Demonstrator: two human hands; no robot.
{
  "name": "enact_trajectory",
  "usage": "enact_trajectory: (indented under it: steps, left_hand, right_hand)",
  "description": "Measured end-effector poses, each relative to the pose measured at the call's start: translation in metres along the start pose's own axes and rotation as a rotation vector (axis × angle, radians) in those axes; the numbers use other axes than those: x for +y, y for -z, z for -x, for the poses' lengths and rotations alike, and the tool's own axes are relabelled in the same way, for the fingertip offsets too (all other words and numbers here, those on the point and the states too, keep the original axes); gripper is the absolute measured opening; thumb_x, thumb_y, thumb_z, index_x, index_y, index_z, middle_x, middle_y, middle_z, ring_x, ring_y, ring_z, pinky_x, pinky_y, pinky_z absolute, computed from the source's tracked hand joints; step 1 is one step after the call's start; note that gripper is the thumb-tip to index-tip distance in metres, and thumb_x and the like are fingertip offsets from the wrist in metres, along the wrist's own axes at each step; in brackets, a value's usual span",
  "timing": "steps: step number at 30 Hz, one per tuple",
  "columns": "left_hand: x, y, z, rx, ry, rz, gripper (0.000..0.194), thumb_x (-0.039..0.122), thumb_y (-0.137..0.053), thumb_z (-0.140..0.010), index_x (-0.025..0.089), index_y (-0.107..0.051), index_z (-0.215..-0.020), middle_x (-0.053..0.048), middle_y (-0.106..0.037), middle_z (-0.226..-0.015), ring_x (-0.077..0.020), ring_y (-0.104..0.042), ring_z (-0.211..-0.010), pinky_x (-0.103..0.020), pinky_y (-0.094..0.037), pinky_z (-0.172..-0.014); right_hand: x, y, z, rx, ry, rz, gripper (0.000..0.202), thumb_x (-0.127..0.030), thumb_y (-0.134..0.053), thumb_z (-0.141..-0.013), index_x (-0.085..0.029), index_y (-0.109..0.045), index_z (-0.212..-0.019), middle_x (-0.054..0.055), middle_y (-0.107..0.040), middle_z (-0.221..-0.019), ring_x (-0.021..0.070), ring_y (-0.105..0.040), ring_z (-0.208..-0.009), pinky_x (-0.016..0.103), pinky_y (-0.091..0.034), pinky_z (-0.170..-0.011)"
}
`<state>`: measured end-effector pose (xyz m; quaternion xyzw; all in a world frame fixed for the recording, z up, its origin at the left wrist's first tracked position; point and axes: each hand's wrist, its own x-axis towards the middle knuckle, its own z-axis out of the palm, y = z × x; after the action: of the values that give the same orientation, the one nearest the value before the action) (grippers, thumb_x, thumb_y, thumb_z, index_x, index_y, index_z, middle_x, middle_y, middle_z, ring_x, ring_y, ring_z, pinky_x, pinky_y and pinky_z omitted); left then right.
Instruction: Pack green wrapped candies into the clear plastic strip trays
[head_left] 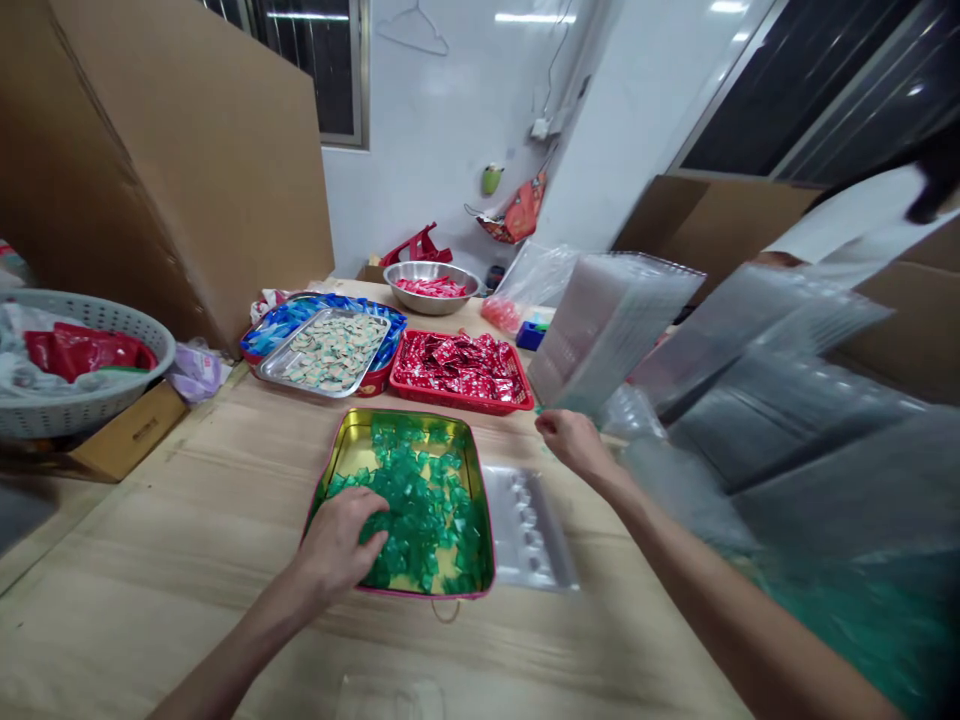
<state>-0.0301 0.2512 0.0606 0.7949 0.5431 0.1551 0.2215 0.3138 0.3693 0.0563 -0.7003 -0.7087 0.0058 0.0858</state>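
A gold-lined tin (349, 440) with a pink rim holds many small green translucent pieces (412, 500). Over its left part is my left hand (349, 535), thumb and fingers apart, touching or just above the pieces; nothing shows between them. My right hand (570, 438) has its fingers curled together, near the foot of a stack of clear plastic trays (600, 320); whatever it may hold is too small to make out. Beside the tin, partly under its right edge, lies a clear plastic tray (529, 530) with moulded hollows.
Behind the tin are a metal tray of small pale pieces (334, 350), a red basket of red packets (465, 370) and a steel bowl (431, 290). A grey colander (90, 400) stands left. More plastic trays (795, 400) and a person's white sleeve (862, 215) are right.
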Motion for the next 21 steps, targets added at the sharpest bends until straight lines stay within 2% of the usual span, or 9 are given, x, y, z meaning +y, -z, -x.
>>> enact_trajectory:
  steps: [3, 5, 9, 12, 14, 16, 19, 21]
  left_hand:
    - [0.015, -0.008, -0.012, -0.083, -0.137, -0.103, 0.037, 0.021, -0.061, -0.068, 0.022, -0.059, -0.105, -0.007, -0.058, -0.107, -0.0254, -0.051, -0.101, -0.039, -0.044, -0.086]
    - [0.021, -0.014, -0.019, -0.138, -0.201, -0.213, 0.040, 0.019, -0.061, -0.067, 0.024, -0.058, -0.107, -0.008, -0.054, -0.110, -0.0283, -0.048, -0.103, -0.043, -0.044, -0.085]
    - [0.022, -0.019, -0.031, -0.199, -0.198, -0.344, 0.024, 0.009, -0.048, -0.072, 0.019, -0.061, -0.089, -0.010, -0.056, -0.098, -0.0264, -0.053, -0.093, -0.037, -0.047, -0.073]
    - [0.016, -0.014, -0.031, -0.191, -0.111, -0.331, 0.020, 0.009, -0.044, -0.075, 0.017, -0.060, -0.083, -0.009, -0.057, -0.090, -0.0215, -0.057, -0.081, -0.032, -0.046, -0.067]
    - [0.010, -0.010, -0.027, -0.199, -0.060, -0.306, 0.016, 0.012, -0.045, -0.075, 0.017, -0.060, -0.076, -0.008, -0.058, -0.087, -0.0197, -0.058, -0.076, -0.030, -0.045, -0.065]
    - [0.005, -0.007, -0.021, -0.217, -0.034, -0.275, 0.013, 0.013, -0.047, -0.074, 0.018, -0.059, -0.072, -0.006, -0.060, -0.084, -0.0195, -0.059, -0.074, -0.029, -0.044, -0.065]
    - [-0.003, -0.005, -0.015, -0.225, -0.005, -0.234, 0.013, 0.014, -0.047, -0.074, 0.019, -0.059, -0.073, -0.005, -0.061, -0.083, -0.0202, -0.059, -0.076, -0.030, -0.043, -0.067]
    - [-0.006, -0.005, -0.012, -0.212, 0.016, -0.217, 0.014, 0.015, -0.046, -0.075, 0.019, -0.059, -0.077, -0.006, -0.062, -0.084, -0.0206, -0.060, -0.078, -0.030, -0.043, -0.069]
  right_hand:
    - [-0.034, 0.017, 0.016, 0.027, 0.174, -0.172, 0.020, -0.015, -0.046, -0.075, -0.015, -0.065, -0.070, 0.005, -0.064, -0.064, 0.0145, -0.056, -0.061, 0.021, -0.034, -0.057]
    - [-0.061, 0.025, 0.032, -0.039, 0.329, -0.314, 0.016, -0.013, -0.048, -0.074, -0.015, -0.063, -0.068, 0.003, -0.062, -0.065, 0.0131, -0.054, -0.060, 0.021, -0.035, -0.057]
    - [-0.110, 0.026, 0.071, -0.364, 0.654, -0.451, 0.015, -0.007, -0.052, -0.071, -0.016, -0.063, -0.071, 0.002, -0.061, -0.075, 0.0128, -0.056, -0.068, 0.020, -0.039, -0.062]
    - [-0.132, 0.013, 0.090, -0.519, 0.831, -0.330, 0.017, -0.008, -0.055, -0.069, -0.017, -0.063, -0.081, 0.004, -0.060, -0.084, 0.0157, -0.056, -0.078, 0.023, -0.041, -0.067]
    - [-0.137, 0.003, 0.091, -0.500, 0.857, -0.201, 0.021, -0.008, -0.055, -0.068, -0.016, -0.061, -0.086, 0.006, -0.058, -0.087, 0.0178, -0.056, -0.080, 0.025, -0.041, -0.067]
    - [-0.135, -0.004, 0.085, -0.438, 0.815, -0.098, 0.023, -0.006, -0.051, -0.069, -0.015, -0.060, -0.088, 0.008, -0.057, -0.088, 0.0182, -0.055, -0.079, 0.026, -0.040, -0.065]
    - [-0.126, -0.003, 0.075, -0.325, 0.702, -0.031, 0.023, -0.003, -0.046, -0.072, -0.013, -0.060, -0.087, 0.011, -0.056, -0.092, 0.0182, -0.055, -0.081, 0.026, -0.039, -0.065]
    - [-0.122, 0.002, 0.076, -0.337, 0.685, -0.073, 0.019, -0.005, -0.047, -0.073, -0.013, -0.061, -0.083, 0.010, -0.057, -0.091, 0.0175, -0.055, -0.081, 0.025, -0.039, -0.064]
